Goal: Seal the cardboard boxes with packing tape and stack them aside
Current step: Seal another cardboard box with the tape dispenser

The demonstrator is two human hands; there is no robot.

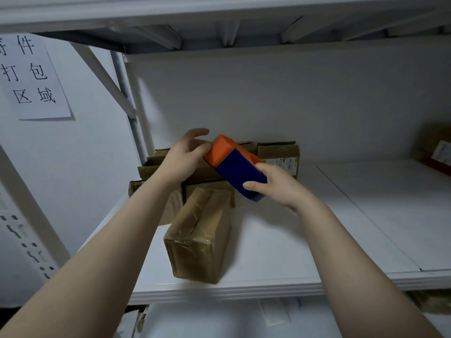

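Observation:
An orange and blue box (234, 164) is held tilted above the white shelf (329, 230). My right hand (275, 185) grips its blue lower end, thumb across the front. My left hand (188, 154) touches the orange upper end with the thumb, its other fingers spread and loosely curved. Below them a taped cardboard box (200, 235) stands on the shelf near the front edge. Several more cardboard boxes (278, 152) are stacked behind it against the back wall, partly hidden by my hands.
A shelf upright (129, 113) rises at the left, with a paper sign (31, 74) on the wall beside it. Another brown box (436, 147) sits at the far right of the shelf. A shelf board (219, 11) runs overhead.

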